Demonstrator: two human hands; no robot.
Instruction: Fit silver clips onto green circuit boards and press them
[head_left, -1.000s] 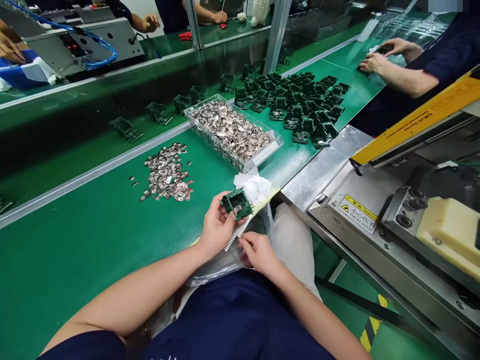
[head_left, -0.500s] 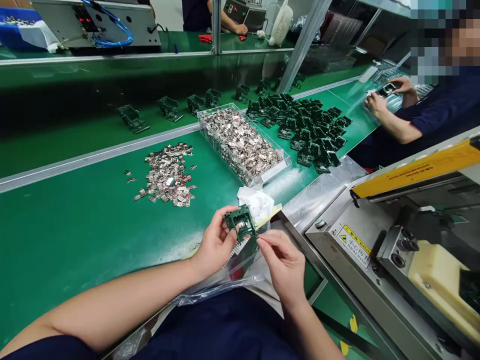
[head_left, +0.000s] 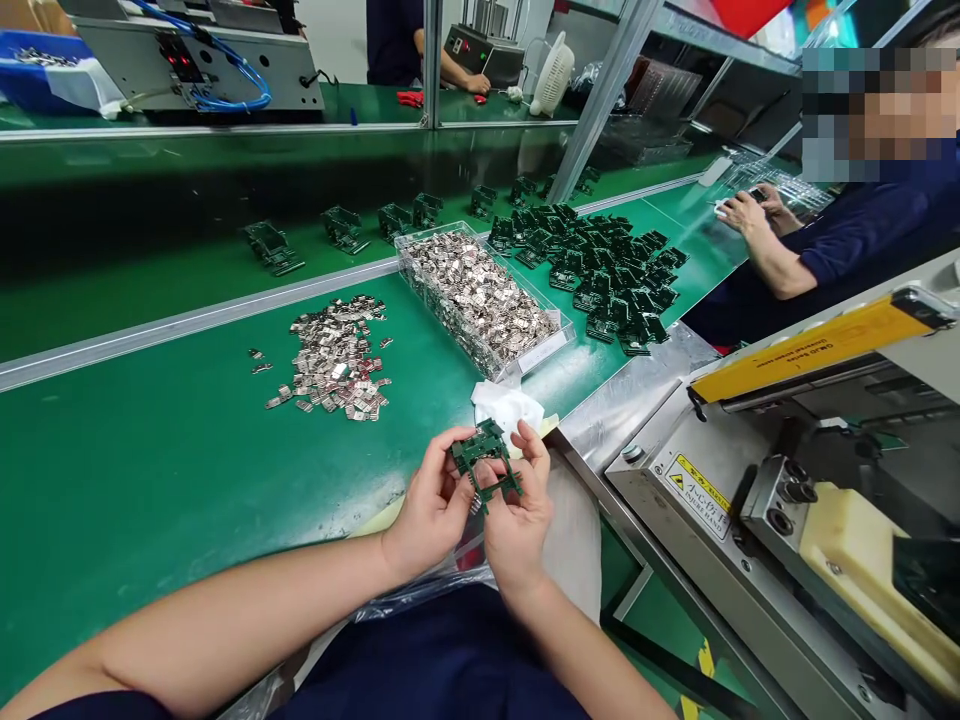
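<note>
A dark green plastic frame (head_left: 484,437) with a square opening is held between my hands over the table's front edge. My left hand (head_left: 424,510) is closed on its left side, thumb in front. At the right, my right hand (head_left: 520,520) grips the lower right part, with a digit in the opening and another finger raised beside the frame. Small metal pieces show by my left thumb, too small to name. Just behind the frame lies a crumpled white cloth (head_left: 504,403). Loose small metal pieces (head_left: 337,365) are heaped on the green table (head_left: 202,450).
A clear plastic box (head_left: 525,372) full of metal pieces stands mid-table. Beyond it is a pile of green frames (head_left: 600,265), with several more along the back ledge. A press machine (head_left: 675,470) flanks my right side. A co-worker (head_left: 832,235) handles a part farther right.
My right hand has moved left from the frame's corner to wrap its right side, a digit now in the opening. The frame is turned slightly. The co-worker's hands have shifted.
</note>
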